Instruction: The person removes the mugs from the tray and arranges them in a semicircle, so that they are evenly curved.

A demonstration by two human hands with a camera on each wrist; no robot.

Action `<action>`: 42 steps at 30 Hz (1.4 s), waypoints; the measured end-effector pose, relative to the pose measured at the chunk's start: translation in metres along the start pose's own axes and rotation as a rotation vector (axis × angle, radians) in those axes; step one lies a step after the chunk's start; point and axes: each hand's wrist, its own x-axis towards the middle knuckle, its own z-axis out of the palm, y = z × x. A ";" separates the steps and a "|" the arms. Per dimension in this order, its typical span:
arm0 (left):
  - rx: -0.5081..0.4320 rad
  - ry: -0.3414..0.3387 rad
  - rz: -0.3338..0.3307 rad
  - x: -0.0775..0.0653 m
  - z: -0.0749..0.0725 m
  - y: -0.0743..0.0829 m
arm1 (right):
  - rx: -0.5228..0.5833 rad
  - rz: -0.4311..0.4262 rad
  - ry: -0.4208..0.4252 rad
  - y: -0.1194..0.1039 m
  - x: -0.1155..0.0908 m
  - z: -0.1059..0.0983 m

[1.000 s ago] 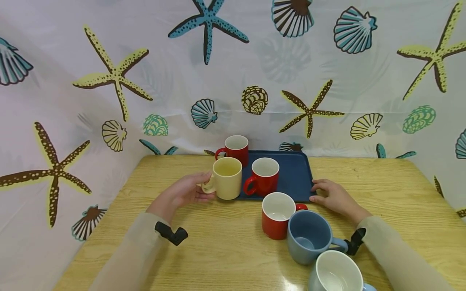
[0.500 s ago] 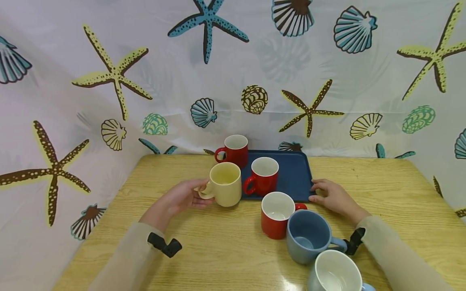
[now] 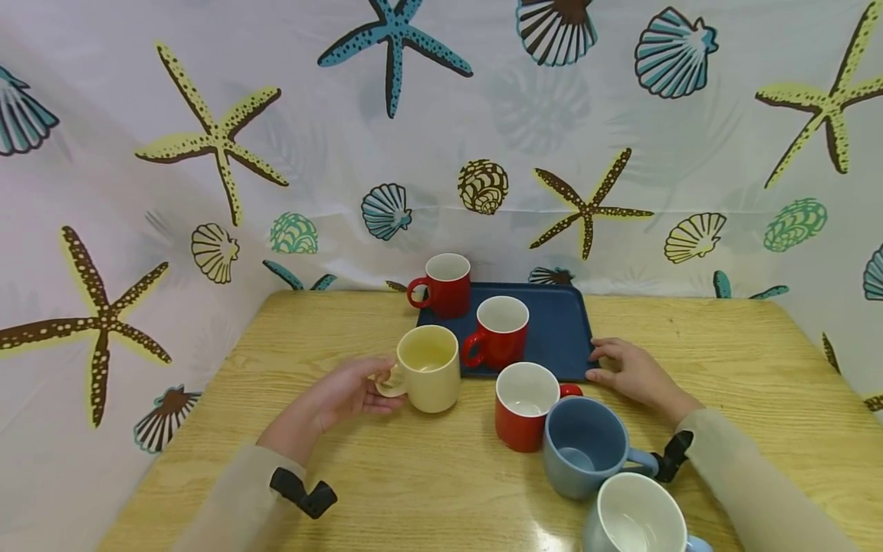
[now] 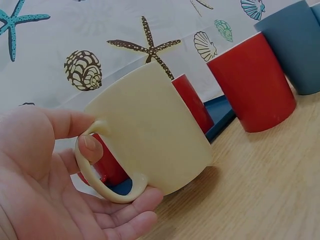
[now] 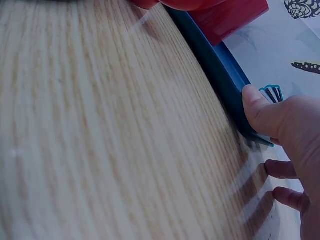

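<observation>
My left hand (image 3: 356, 391) holds a pale yellow mug (image 3: 432, 383) by its handle, thumb and fingers around the loop. In the left wrist view the yellow mug (image 4: 145, 130) shows a shadow just below its base. It is in front of the blue tray's (image 3: 559, 337) near left corner. My right hand (image 3: 631, 372) holds the tray at its near right corner. In the right wrist view the thumb (image 5: 255, 100) lies on the tray's rim, and two other fingers (image 5: 285, 170) reach past the corner. Two red mugs, one at the back (image 3: 451, 295) and one nearer (image 3: 503, 337), stand on the tray.
A third red mug (image 3: 520, 422) stands on the wooden table (image 3: 414, 491) before the tray. Beside it come a blue mug (image 3: 576, 475) and a pale blue mug with a white inside (image 3: 638, 521), close to the right forearm. A patterned cloth (image 3: 331, 153) hangs behind the table.
My left hand has drawn the yellow mug toward me, away from the tray, so the tray's left side and the back red mug show more. My right hand has stayed put.
</observation>
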 end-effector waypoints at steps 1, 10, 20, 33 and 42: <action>0.001 -0.003 -0.002 -0.001 0.001 -0.001 | 0.001 0.000 0.001 0.000 0.000 0.000; 0.017 -0.022 -0.021 -0.005 0.013 -0.007 | -0.001 0.004 0.002 0.002 0.002 0.000; 0.046 -0.052 -0.017 0.001 0.020 -0.014 | -0.008 -0.004 0.002 0.002 0.002 0.000; 0.065 -0.116 -0.033 0.008 0.026 -0.014 | -0.005 0.010 -0.005 0.001 0.001 0.001; 0.062 -0.133 -0.038 0.015 0.029 -0.016 | 0.003 0.007 -0.002 0.000 0.000 0.001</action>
